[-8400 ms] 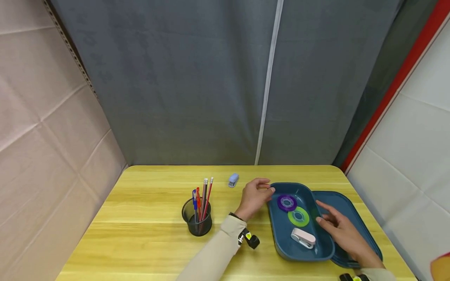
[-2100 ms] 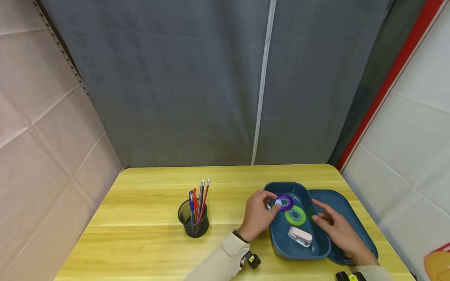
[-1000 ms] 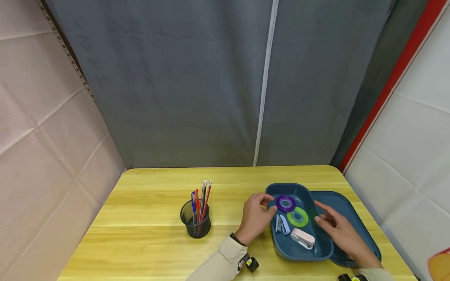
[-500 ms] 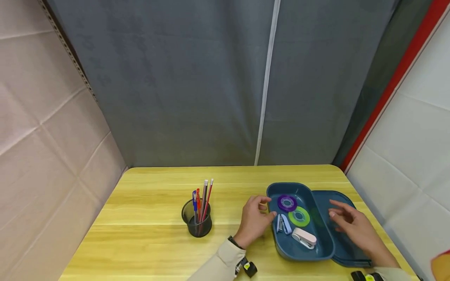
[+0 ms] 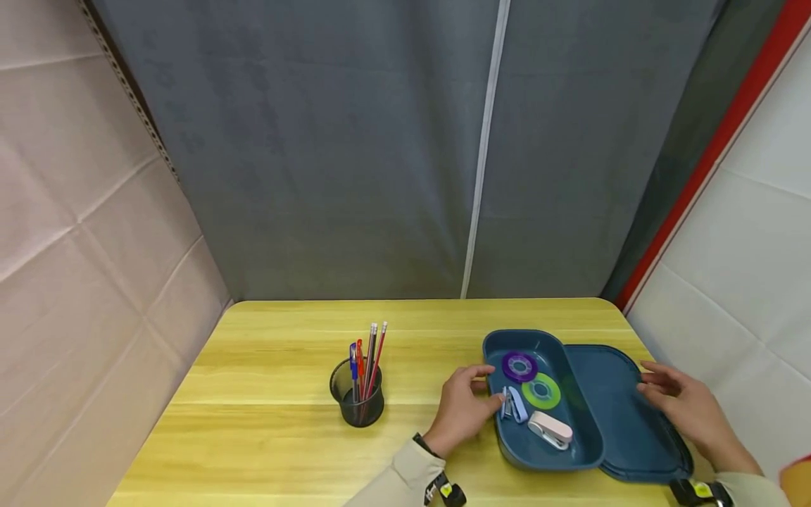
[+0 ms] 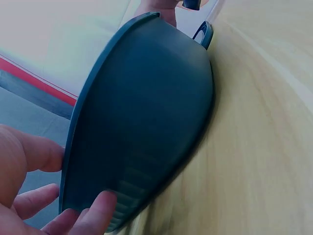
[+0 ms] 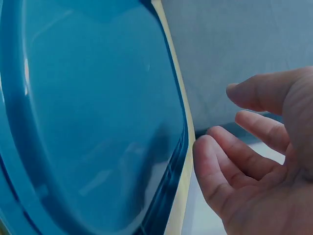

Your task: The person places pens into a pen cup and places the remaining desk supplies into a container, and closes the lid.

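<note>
A dark blue plastic box (image 5: 529, 456) stands on the table with a purple tape roll (image 5: 510, 367), a green tape roll (image 5: 554, 393), a small light-blue stapler (image 5: 518, 406) and a pale pink stapler (image 5: 550, 429) inside. Its matching lid (image 5: 624, 422) lies at its right, partly under the box. My left hand (image 5: 462, 410) is at the box's left wall, thumb and fingers loosely spread; in the left wrist view, its fingers meet that wall. Beside the lid's right edge hovers my right hand (image 5: 687, 408), fingers loosely bent around nothing; in the right wrist view a gap separates them from the lid.
A black mesh pen cup (image 5: 360, 414) holding pens and pencils stands left of my left hand on the wooden table (image 5: 253, 408). Grey curtain (image 5: 355, 176) closes off the back. White sheeting (image 5: 747, 282) rises close on the right.
My left hand has put the light-blue stapler from the table into the box and let it go. Over the last second, my right hand has moved from the box's right rim to the lid's right side.
</note>
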The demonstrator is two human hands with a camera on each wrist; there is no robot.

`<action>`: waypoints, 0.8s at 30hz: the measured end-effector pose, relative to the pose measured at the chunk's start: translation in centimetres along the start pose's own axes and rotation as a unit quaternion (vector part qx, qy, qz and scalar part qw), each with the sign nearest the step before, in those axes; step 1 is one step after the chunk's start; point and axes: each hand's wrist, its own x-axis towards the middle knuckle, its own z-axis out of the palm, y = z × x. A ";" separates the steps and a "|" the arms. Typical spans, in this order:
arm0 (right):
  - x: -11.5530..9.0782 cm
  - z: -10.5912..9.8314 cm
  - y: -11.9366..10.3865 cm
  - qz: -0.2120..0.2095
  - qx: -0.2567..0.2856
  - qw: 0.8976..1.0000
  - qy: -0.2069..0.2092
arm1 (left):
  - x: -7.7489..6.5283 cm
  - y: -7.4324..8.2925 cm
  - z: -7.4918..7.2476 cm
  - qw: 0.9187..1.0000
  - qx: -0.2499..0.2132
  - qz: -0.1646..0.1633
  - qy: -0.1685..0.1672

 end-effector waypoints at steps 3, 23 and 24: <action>0.1 -0.4 0.7 0.006 -0.015 1.000 0.005 | -0.1 -0.1 0.1 1.000 -0.004 -0.014 0.000; 0.4 -1.0 1.4 0.057 -0.021 0.996 -0.060 | -0.3 -0.2 0.2 1.000 -0.025 -0.010 0.004; 0.4 -1.0 1.4 0.056 -0.021 0.996 -0.059 | -0.3 -0.1 0.2 1.000 -0.025 -0.010 0.004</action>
